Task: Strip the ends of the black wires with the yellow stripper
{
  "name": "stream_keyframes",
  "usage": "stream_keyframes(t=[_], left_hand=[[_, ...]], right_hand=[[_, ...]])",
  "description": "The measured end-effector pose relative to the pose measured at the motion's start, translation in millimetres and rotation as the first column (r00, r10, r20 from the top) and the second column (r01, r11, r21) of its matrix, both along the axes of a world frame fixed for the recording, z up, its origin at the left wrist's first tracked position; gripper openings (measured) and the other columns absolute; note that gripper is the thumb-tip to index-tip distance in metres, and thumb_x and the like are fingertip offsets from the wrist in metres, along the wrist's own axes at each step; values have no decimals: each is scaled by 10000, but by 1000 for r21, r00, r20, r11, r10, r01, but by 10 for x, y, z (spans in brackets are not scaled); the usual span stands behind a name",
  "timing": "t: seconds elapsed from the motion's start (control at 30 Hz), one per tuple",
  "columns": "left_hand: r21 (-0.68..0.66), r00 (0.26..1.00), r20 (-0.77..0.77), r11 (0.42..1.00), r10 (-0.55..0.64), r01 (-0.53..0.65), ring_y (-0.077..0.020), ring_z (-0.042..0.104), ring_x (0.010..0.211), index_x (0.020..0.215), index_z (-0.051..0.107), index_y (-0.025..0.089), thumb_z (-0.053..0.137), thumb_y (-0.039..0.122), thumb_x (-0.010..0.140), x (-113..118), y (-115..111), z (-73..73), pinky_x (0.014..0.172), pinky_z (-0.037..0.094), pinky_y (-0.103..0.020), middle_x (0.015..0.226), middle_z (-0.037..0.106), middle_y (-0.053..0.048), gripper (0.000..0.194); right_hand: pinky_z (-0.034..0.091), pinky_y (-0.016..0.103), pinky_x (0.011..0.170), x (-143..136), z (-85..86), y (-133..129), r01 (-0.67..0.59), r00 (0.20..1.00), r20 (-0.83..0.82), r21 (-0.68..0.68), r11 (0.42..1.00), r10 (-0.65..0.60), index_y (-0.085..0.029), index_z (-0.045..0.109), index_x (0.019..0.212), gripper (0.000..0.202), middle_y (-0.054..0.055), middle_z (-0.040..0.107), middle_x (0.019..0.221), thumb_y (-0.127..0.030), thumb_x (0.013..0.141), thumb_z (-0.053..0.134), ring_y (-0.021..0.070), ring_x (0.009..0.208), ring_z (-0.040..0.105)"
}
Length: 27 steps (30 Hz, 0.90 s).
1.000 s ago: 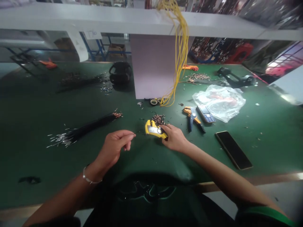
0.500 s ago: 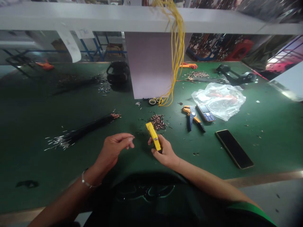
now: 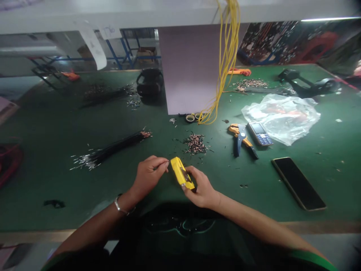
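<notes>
My left hand is closed in a pinch, thumb against forefinger. A tiny dark tip shows at the fingertips, too small to name. Just to its right, my right hand is wrapped round a yellow hand tool with a blocky head; its exact kind is unclear. The tool's head is tilted up and left, close to the left fingertips. Beyond it lies a pile of small copper-coloured and black pieces. To the left rests a bundle of black wires, with silvery tips at one end and coppery ones at the other.
Orange-and-blue pliers, a keypad phone, a smartphone and a clear plastic bag lie to the right on the green table. Yellow wires hang from the shelf. Tape rolls lie below the panel.
My hands have come closer together, and the yellow tool's head is now near the left fingertips. The tool has turned to show more of its side. The whole view has shifted.
</notes>
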<state>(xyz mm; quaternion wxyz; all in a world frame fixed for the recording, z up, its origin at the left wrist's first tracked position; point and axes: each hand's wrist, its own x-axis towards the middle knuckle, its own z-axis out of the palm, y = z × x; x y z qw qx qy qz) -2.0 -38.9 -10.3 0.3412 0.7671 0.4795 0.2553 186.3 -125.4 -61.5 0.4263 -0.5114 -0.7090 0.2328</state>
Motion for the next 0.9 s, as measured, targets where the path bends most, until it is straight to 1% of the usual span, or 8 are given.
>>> stream_keyframes(t=[0.13,0.3,0.4,0.5,0.57,0.73,0.83,0.9], left_hand=[[-163,994,100,986,48,-31,-138,605,688,753,737,211,601,285,839,-17,-12,8,679,447,-246,705,696,2,177],[-361,952,269,931,148,-43,-133,589,625,722,729,197,653,295,798,-4,1,-12,676,461,-255,627,680,2,146],[-416,930,320,909,178,-31,-128,572,591,706,714,182,650,269,791,15,7,1,684,470,-266,551,646,5,137],[-361,949,277,932,150,-42,-124,570,615,710,711,178,627,265,812,7,-2,-3,688,459,-261,559,649,2,158],[-310,963,239,950,123,-45,-124,572,631,711,709,181,616,278,828,-8,-12,-14,679,450,-256,582,659,2,178],[-195,979,170,978,112,-77,-105,534,565,683,696,182,600,277,839,-10,-33,25,591,423,-235,578,659,18,206],[-45,988,144,998,56,-50,-97,543,562,707,699,187,587,230,841,24,-37,119,589,420,-227,581,655,29,181],[68,992,127,997,18,-26,-101,560,581,712,697,187,582,204,843,55,-37,187,611,429,-231,581,650,27,176]], right_hand=[[524,389,776,-5,-14,10,-23,999,37,36,999,22,-195,442,1127,414,96,628,970,-221,723,531,243,866,624],[528,394,768,7,-9,4,-60,996,66,104,993,53,-183,445,1126,433,106,618,956,-191,701,531,251,865,616],[528,396,774,25,12,-7,-41,999,7,65,997,40,-189,445,1138,404,110,622,970,-214,747,544,245,860,619],[524,388,785,44,43,-5,-22,991,-136,-110,994,7,-200,493,1087,296,96,630,952,-257,803,554,230,842,625],[519,383,805,54,53,7,-41,963,-268,-198,979,-14,-200,525,1045,234,82,632,932,-277,826,557,221,850,626],[520,376,808,60,47,40,-147,832,-554,-275,950,-32,-186,559,1012,234,78,625,940,-337,842,614,205,846,612],[522,373,782,52,61,58,-200,748,-661,-310,929,-59,-185,583,1003,261,75,627,943,-358,824,660,195,814,609],[521,379,781,41,77,68,-239,704,-707,-326,915,-68,-188,594,1007,278,69,634,936,-359,808,686,191,801,610]])
